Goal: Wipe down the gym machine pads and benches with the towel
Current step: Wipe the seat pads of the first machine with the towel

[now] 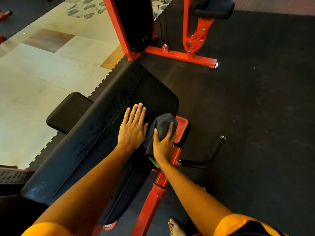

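the long black vinyl bench pad [95, 133] runs from lower left up toward the red steel machine frame [179, 56]. the left hand [133, 128] lies flat on the pad near its right edge, fingers straight and close together, grasping nothing. just beside it the right hand [162, 143] grasps the bunched dark grey cloth towel [163, 122], thumb and fingers curved over the wad. it presses the towel on the pad's right edge, near the rounded far corner. the towel hangs partly over that edge, above a red metal bracket [181, 126]. a bent black handle bar [211, 154] sticks out rightward over the black rubber floor mat [255, 116].
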`<control>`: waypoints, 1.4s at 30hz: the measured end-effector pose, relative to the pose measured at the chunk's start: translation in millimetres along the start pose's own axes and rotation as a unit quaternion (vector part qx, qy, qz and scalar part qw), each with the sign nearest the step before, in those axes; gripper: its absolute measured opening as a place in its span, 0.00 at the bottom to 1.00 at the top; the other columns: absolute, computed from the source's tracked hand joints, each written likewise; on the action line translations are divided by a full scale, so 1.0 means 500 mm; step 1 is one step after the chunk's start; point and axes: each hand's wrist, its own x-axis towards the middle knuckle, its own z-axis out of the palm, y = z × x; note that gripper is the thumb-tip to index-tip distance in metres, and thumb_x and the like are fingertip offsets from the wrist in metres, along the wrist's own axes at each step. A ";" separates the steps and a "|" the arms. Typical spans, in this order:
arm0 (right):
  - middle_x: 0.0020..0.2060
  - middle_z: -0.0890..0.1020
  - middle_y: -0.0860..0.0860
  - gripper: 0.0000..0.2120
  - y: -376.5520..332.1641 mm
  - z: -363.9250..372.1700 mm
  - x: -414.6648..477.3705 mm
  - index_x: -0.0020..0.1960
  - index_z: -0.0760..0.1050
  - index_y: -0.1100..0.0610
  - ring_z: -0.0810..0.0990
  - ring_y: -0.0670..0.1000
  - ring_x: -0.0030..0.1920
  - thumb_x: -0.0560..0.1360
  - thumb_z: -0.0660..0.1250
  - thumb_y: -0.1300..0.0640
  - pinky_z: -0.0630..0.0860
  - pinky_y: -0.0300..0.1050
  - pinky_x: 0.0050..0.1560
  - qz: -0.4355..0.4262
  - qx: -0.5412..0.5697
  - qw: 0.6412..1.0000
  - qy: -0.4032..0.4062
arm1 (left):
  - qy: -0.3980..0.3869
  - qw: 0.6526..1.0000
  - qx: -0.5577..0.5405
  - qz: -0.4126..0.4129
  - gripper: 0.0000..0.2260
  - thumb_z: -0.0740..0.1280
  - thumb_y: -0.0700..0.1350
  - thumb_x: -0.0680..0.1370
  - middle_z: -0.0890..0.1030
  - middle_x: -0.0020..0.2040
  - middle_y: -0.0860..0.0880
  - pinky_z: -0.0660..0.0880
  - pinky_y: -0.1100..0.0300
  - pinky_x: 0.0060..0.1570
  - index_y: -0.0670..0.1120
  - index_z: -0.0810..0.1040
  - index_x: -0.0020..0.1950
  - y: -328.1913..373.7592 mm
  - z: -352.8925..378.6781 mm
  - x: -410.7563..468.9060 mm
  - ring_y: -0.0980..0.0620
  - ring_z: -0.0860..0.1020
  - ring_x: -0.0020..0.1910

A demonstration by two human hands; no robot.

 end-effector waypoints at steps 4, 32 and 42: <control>0.81 0.58 0.60 0.34 -0.045 -0.020 0.074 0.84 0.51 0.47 0.67 0.63 0.75 0.84 0.60 0.40 0.68 0.55 0.68 0.019 -0.020 1.000 0.004 | 0.013 1.000 -0.016 0.006 0.29 0.45 0.56 0.85 0.53 0.83 0.41 0.49 0.44 0.81 0.41 0.54 0.83 -0.012 -0.005 -0.025 0.44 0.51 0.83; 0.84 0.50 0.54 0.34 -0.128 0.054 0.030 0.83 0.41 0.41 0.45 0.60 0.83 0.83 0.53 0.36 0.41 0.64 0.79 -0.375 -0.235 0.889 -0.115 | 0.044 0.997 -0.026 -0.058 0.28 0.48 0.54 0.86 0.53 0.83 0.40 0.51 0.45 0.81 0.39 0.55 0.82 -0.072 -0.007 -0.191 0.43 0.50 0.83; 0.84 0.44 0.53 0.32 -0.257 0.059 0.130 0.84 0.49 0.45 0.39 0.59 0.83 0.84 0.52 0.36 0.38 0.66 0.79 -0.281 -0.273 0.909 -0.140 | 0.072 0.985 -0.053 -0.148 0.28 0.52 0.53 0.86 0.52 0.83 0.41 0.51 0.46 0.81 0.40 0.54 0.83 -0.059 -0.014 -0.211 0.45 0.49 0.83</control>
